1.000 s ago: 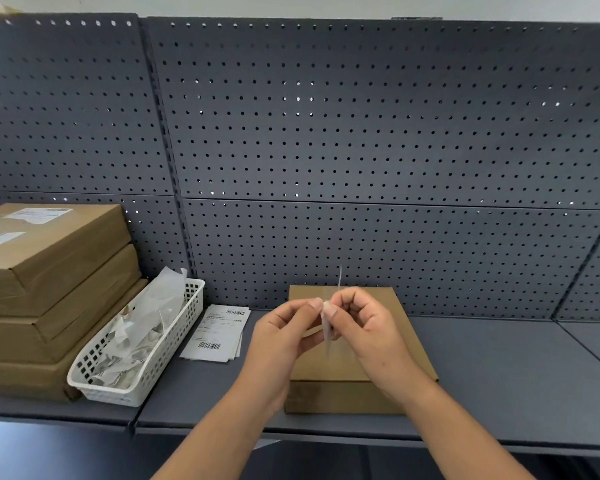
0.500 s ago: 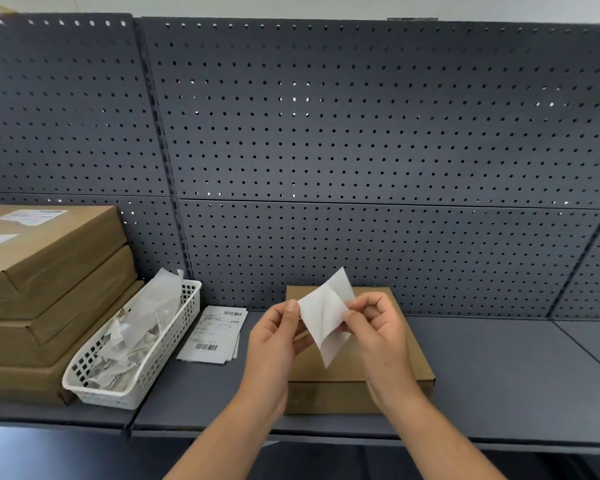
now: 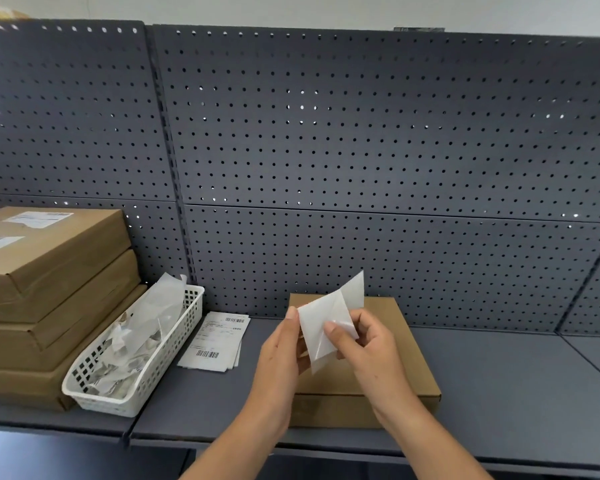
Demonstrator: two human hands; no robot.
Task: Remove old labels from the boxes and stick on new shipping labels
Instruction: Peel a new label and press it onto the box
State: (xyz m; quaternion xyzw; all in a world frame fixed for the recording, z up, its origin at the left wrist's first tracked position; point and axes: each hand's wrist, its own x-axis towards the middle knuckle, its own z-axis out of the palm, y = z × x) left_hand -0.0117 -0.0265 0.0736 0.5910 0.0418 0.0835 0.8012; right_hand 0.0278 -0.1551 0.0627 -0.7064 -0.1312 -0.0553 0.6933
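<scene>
A flat brown cardboard box (image 3: 409,372) lies on the grey shelf in front of me, its top bare. Above it I hold a white label sheet (image 3: 323,323) that is splitting into two layers. My left hand (image 3: 281,355) pinches its left edge with thumb and fingers. My right hand (image 3: 368,344) pinches the other layer near the middle, and a corner of that layer (image 3: 354,289) sticks up behind. A small stack of printed shipping labels (image 3: 215,341) lies flat on the shelf left of the box.
A white plastic basket (image 3: 94,393) full of crumpled label scraps stands left of the labels. Three brown boxes (image 3: 49,271) are stacked at far left, the top one bearing two labels. A grey pegboard wall (image 3: 361,150) backs the shelf (image 3: 516,393).
The sheet was edge-on between my fingertips a second ago. It has since turned flat toward me and its two layers have come further apart.
</scene>
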